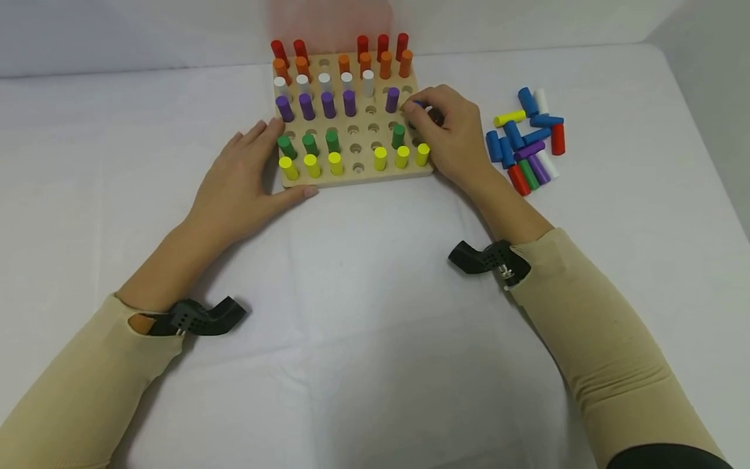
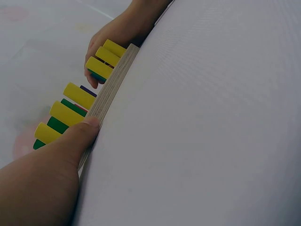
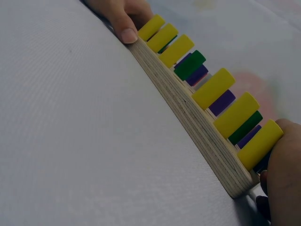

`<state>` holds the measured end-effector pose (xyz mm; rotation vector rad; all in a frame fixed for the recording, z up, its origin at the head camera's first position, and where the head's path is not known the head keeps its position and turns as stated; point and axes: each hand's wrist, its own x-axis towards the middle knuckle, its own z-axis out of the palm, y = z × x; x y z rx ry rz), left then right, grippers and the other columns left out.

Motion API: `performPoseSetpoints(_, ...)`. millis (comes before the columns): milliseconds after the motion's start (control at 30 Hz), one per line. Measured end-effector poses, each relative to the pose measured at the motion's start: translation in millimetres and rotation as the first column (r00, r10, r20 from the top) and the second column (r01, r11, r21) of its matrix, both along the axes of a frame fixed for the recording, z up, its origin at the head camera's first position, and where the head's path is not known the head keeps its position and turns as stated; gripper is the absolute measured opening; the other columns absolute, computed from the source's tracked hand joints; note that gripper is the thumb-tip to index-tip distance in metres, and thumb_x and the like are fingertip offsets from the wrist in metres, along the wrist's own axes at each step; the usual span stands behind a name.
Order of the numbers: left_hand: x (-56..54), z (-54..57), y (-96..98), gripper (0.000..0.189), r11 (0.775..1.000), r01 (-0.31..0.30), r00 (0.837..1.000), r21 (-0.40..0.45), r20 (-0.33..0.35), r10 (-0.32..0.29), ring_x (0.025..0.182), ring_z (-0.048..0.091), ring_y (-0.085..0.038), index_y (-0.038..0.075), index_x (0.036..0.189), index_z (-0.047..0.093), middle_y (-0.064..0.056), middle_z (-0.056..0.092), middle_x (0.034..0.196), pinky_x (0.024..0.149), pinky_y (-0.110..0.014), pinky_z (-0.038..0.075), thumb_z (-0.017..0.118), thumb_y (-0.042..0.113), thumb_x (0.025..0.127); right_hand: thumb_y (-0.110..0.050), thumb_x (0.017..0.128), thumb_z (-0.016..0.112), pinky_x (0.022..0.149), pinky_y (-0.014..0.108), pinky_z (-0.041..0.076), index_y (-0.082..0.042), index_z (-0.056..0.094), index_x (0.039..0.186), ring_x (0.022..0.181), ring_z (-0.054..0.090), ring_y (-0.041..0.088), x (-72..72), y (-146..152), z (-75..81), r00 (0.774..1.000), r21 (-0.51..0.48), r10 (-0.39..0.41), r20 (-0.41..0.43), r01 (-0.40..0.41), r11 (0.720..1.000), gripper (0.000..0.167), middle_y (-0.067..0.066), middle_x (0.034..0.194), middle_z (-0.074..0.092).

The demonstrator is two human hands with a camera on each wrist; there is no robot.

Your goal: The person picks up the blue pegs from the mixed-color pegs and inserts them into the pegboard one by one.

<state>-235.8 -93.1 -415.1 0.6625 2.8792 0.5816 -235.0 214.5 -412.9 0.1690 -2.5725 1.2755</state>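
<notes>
A wooden pegboard stands before me, bearing rows of red, orange, white, purple, green and yellow pegs, with some holes bare. My left hand spreads across its front left corner. The fingers rest along the left side, and the straight thumb lies on the front edge. Over the board's right side, my right hand pinches a blue peg between thumb and forefinger. Most of that peg is hidden by the hand. In the right wrist view the right hand covers the board's near end.
To the right of the board lies a loose pile of pegs, with several blue pegs, red pegs, purple, white, green and yellow ones. A white cloth covers the table. Behind the board rises a pale wall.
</notes>
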Motion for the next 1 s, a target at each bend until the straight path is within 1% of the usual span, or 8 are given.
performPoseSetpoints(167, 0.3, 0.5, -0.5, 0.102, 1.0, -0.004, 1.0, 0.0, 0.0, 0.004, 0.158, 0.02, -0.03, 0.022, 0.164, 0.015, -0.007, 0.022, 0.169, 0.131, -0.053, 0.014, 0.065, 0.066, 0.087, -0.027, 0.103, 0.056, 0.073, 0.016, 0.037, -0.008, 0.074, 0.112, 0.085, 0.048, 0.007, 0.1, -0.8, 0.4, 1.0, -0.001, 0.004, -0.003, -0.004, 1.0, 0.028, 0.007, 0.099, 0.063)
performPoseSetpoints(367, 0.4, 0.7, -0.9, 0.102, 1.0, 0.004, 1.0, 0.005, 0.0, -0.004, 0.159, 0.019, -0.03, 0.021, 0.164, 0.014, -0.005, 0.021, 0.17, 0.131, -0.051, 0.013, 0.065, 0.066, 0.087, -0.027, 0.103, 0.055, 0.074, 0.016, 0.038, -0.008, 0.074, 0.112, 0.085, 0.048, 0.007, 0.5, -0.1, 0.5, 1.0, 0.01, 0.0, -0.002, 0.0, 1.0, 0.029, 0.008, 0.099, 0.064)
performPoseSetpoints(1000, 0.4, 0.8, -0.6, 0.102, 1.0, 0.006, 1.0, 0.007, -0.007, -0.006, 0.159, 0.019, -0.03, 0.02, 0.164, 0.015, -0.005, 0.023, 0.169, 0.131, -0.052, 0.013, 0.065, 0.066, 0.087, -0.027, 0.103, 0.056, 0.073, 0.017, 0.038, -0.007, 0.074, 0.112, 0.084, 0.048, 0.007, 0.8, 0.6, 0.8, 1.0, 0.0, 0.006, -0.008, -0.006, 1.0, 0.029, 0.008, 0.099, 0.064)
